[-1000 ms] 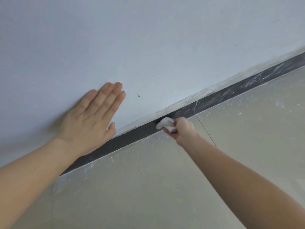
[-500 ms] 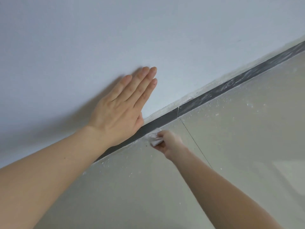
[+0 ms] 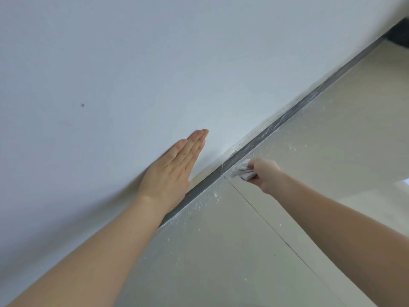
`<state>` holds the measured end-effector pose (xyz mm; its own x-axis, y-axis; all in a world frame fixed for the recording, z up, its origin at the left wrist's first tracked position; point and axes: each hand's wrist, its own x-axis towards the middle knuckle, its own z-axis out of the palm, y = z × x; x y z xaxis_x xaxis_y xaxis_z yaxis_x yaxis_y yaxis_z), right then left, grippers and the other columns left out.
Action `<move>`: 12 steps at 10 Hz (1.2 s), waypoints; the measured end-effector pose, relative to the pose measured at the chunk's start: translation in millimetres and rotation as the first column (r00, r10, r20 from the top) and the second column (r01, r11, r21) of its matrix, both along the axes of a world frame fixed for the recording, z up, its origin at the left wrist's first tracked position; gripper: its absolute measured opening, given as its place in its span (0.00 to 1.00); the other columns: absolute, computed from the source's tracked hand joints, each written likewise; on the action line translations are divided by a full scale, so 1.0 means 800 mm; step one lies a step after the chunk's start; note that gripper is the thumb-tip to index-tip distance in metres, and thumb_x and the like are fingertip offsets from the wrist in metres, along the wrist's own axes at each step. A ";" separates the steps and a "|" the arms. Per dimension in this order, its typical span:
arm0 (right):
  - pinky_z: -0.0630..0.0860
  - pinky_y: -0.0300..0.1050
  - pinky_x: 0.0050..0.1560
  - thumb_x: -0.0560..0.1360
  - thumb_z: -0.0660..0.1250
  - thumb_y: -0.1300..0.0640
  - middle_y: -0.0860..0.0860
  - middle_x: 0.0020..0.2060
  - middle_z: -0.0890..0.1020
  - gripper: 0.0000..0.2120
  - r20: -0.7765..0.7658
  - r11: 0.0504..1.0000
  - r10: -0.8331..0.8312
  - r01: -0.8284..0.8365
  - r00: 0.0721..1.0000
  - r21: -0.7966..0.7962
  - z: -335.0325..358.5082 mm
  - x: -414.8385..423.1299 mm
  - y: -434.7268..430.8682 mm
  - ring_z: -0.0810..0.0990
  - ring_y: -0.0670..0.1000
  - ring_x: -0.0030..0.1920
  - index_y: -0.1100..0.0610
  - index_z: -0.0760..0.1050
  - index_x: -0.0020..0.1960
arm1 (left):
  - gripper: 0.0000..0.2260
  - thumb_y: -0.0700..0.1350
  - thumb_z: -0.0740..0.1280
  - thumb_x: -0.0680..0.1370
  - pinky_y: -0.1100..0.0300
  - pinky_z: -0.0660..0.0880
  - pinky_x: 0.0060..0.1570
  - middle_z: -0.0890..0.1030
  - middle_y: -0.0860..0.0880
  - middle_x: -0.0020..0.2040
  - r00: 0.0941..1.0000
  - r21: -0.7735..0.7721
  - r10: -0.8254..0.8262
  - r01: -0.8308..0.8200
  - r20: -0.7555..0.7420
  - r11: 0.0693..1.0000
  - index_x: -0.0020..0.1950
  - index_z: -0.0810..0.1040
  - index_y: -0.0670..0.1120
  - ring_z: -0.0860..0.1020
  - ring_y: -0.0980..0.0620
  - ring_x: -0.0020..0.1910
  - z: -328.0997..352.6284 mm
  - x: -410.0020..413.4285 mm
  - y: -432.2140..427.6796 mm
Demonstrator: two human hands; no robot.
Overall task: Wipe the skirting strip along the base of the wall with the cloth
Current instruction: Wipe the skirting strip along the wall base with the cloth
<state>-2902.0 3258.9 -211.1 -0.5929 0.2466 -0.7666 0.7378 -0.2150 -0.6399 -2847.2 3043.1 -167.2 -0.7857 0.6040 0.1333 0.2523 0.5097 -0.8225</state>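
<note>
Pale, plain wall fills the upper left of the view and meets a glossy beige tiled floor along the dark grey skirting strip, which runs on a slant from lower left to upper right. Beyond the cloth, toward its far end, the strip is streaked with whitish dust. White specks lie scattered on the floor just beside the strip's lower edge. A thin tile joint leads away from the strip across the floor, starting close to a fine seam in the strip itself.

The left hand lies flat on the wall just above the strip, fingers straight and close together, holding nothing. Its heel and forearm cross in front of the strip and hide the strip's near stretch.

The right hand grips the small white crumpled cloth with curled fingers and presses it against the strip's lower edge, just past the seam. The cloth and knuckles cover that bit of the strip.

A small dark spot marks the wall well above the strip. A dark shape, too cut off to tell, sits at the strip's far end.
</note>
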 end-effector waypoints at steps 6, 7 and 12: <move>0.77 0.44 0.38 0.73 0.60 0.70 0.55 0.32 0.73 0.09 0.136 0.837 0.533 -0.544 0.835 0.061 -0.025 -0.087 0.125 0.73 0.53 0.33 0.61 0.70 0.35 | 0.31 0.43 0.51 0.75 0.50 0.42 0.75 0.49 0.45 0.79 0.986 0.341 0.090 -0.134 0.142 0.931 0.79 0.53 0.42 0.46 0.46 0.78 -0.012 -0.074 0.140; 0.78 0.47 0.42 0.72 0.61 0.71 0.56 0.30 0.72 0.11 0.172 0.826 0.559 -0.563 0.811 -0.030 -0.027 -0.092 0.137 0.73 0.55 0.37 0.61 0.70 0.32 | 0.34 0.42 0.55 0.73 0.49 0.41 0.75 0.47 0.46 0.79 0.982 0.322 0.099 -0.147 0.161 0.935 0.79 0.51 0.44 0.43 0.46 0.78 0.007 -0.101 0.177; 0.82 0.47 0.40 0.75 0.64 0.66 0.60 0.41 0.81 0.08 0.166 0.725 0.643 -0.525 0.747 -0.446 -0.168 -0.061 0.026 0.81 0.55 0.36 0.65 0.76 0.53 | 0.30 0.39 0.56 0.78 0.56 0.43 0.74 0.41 0.48 0.78 0.975 0.155 0.169 -0.147 -0.144 0.977 0.80 0.52 0.49 0.41 0.49 0.77 -0.057 -0.110 0.143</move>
